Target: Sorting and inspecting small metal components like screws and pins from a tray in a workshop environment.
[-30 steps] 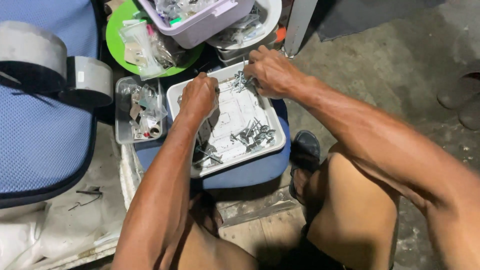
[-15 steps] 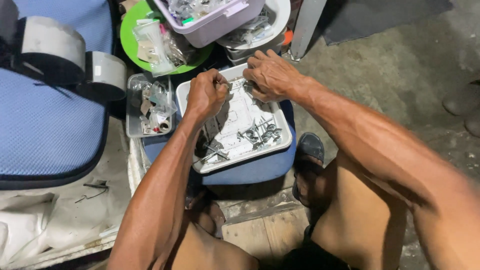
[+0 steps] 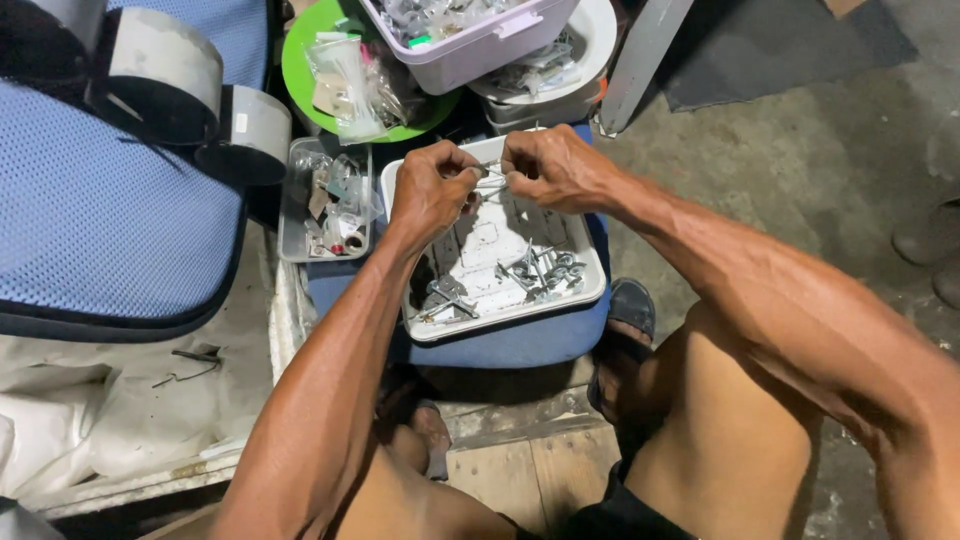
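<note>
Gripping a small thin metal piece (image 3: 490, 176) between them, left hand (image 3: 432, 192) and right hand (image 3: 553, 166) closed, fingertips pinching it from either side. Hovering close together over the far end of a white tray (image 3: 592, 290) scattered with small metal parts (image 3: 540, 270), the tray sitting on a blue stool (image 3: 520, 345). Lying just left of the tray, a clear box (image 3: 288, 235) of odds and ends; beyond, a green plate (image 3: 300, 60).

Parts tray (image 3: 592, 285) on stool (image 3: 520, 345); small tray (image 3: 292, 215) left.
</note>
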